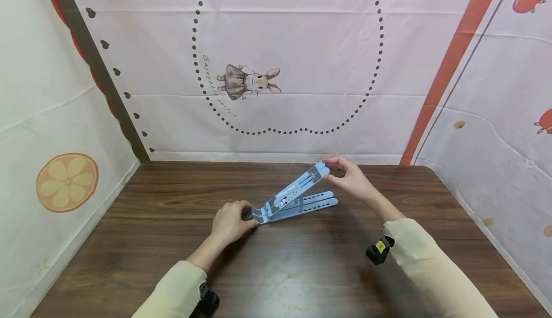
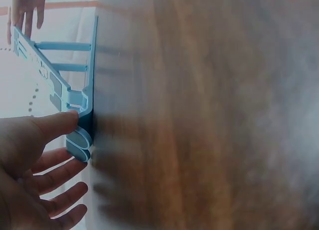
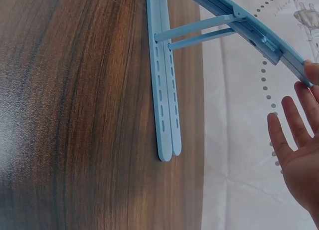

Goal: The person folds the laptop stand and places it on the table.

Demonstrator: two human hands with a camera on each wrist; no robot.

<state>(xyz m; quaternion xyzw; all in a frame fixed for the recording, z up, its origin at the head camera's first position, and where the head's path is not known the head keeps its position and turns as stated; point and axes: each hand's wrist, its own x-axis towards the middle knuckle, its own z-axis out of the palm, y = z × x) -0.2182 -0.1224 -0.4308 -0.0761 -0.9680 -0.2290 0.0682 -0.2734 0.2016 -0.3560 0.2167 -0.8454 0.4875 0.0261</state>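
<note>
A light blue folding laptop stand (image 1: 290,194) rests on the table, its two narrow rails lying side by side. Its upper arm slants up to the right, propped by struts, and carries grey pads and a small cartoon print. My left hand (image 1: 228,222) pinches the low hooked end between thumb and fingers. In the left wrist view, the lower fingers of that hand (image 2: 22,142) are spread apart. The raised tip is pinched by my right hand (image 1: 354,183). Slotted base rails (image 3: 157,105) and struts (image 3: 199,26) show in the right wrist view.
The dark wood-grain table (image 1: 284,270) meets a pale printed cloth (image 1: 302,59) at the back. More cloth hangs along the left and right sides. A black wrist camera (image 1: 379,250) sits at the right cuff.
</note>
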